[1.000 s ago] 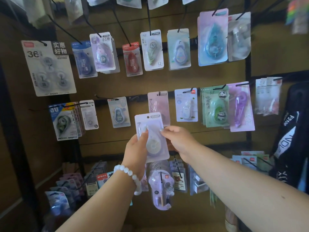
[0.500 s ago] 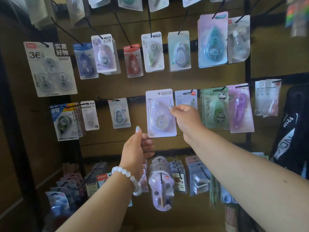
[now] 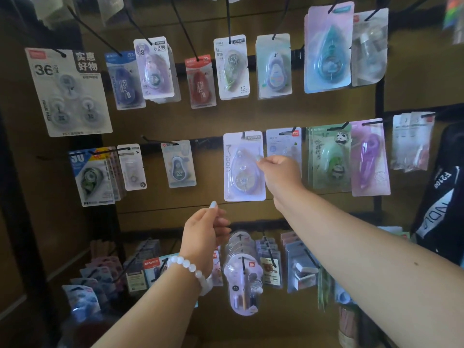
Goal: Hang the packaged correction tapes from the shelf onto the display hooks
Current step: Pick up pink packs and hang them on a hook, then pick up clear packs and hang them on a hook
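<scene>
Correction tape pack (image 3: 244, 167): glossy clear plastic blister on matt pale card. Display hooks (image 3: 184, 33): thin black metal rod. Backboard (image 3: 163, 212): matt brown wood. Bracelet (image 3: 190, 268): smooth, glossy white beads.

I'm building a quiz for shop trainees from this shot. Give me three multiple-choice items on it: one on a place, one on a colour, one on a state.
1. The pale pack marked "Moon" hangs in which row?
A top B middle C bottom
2. The bracelet on the left wrist is
A white B red C black
3. The left hand is
A gripping a pack B holding nothing C pulling a hook

Answers: 1 B, it hangs beside the green panda pack. 2 A, pale round beads. 3 B, it hovers below the pack, while the right hand pinches the pack's edge.
</scene>
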Action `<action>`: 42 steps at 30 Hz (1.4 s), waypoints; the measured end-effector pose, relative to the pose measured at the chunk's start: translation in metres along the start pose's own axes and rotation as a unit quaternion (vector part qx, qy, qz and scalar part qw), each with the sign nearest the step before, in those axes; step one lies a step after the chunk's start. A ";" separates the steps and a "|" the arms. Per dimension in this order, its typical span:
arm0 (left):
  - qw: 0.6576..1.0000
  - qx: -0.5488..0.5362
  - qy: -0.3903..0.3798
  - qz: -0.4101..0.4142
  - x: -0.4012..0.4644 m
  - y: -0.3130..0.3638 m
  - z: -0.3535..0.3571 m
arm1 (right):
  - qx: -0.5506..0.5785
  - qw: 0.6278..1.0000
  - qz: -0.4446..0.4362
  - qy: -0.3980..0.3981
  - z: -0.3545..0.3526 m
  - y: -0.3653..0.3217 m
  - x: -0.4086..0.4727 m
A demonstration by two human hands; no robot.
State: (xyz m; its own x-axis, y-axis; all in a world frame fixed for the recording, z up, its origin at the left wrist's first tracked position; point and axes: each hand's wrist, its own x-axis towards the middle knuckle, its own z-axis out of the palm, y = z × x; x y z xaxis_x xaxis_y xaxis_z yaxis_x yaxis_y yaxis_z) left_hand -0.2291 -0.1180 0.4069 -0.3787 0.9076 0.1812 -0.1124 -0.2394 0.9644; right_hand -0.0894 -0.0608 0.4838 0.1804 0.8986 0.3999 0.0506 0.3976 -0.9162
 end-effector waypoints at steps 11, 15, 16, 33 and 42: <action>0.989 0.148 0.028 -0.011 0.026 -0.033 -0.018 | -0.107 0.993 0.010 0.039 0.023 0.009 0.049; 0.970 0.244 0.020 0.009 0.034 -0.044 -0.022 | -0.139 0.989 0.017 0.056 0.027 0.014 0.056; 0.966 0.258 0.016 0.013 0.034 -0.045 -0.023 | -0.143 0.988 0.021 0.058 0.028 0.016 0.055; 0.965 0.262 -0.010 -0.014 -0.010 -0.081 -0.031 | -0.109 0.993 -0.046 0.021 -0.026 0.091 -0.074; 0.961 0.251 -0.011 -0.115 -0.039 -0.159 -0.048 | -0.184 0.981 0.030 -0.046 -0.047 0.195 -0.150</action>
State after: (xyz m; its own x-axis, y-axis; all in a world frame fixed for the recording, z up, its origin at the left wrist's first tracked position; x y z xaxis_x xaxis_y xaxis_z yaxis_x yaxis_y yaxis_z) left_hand -0.2410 -0.1318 0.2368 -0.3772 0.9248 -0.0489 0.2686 0.1598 0.9499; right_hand -0.0601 -0.1271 0.2435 0.1050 0.9385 0.3291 0.3977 0.2637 -0.8788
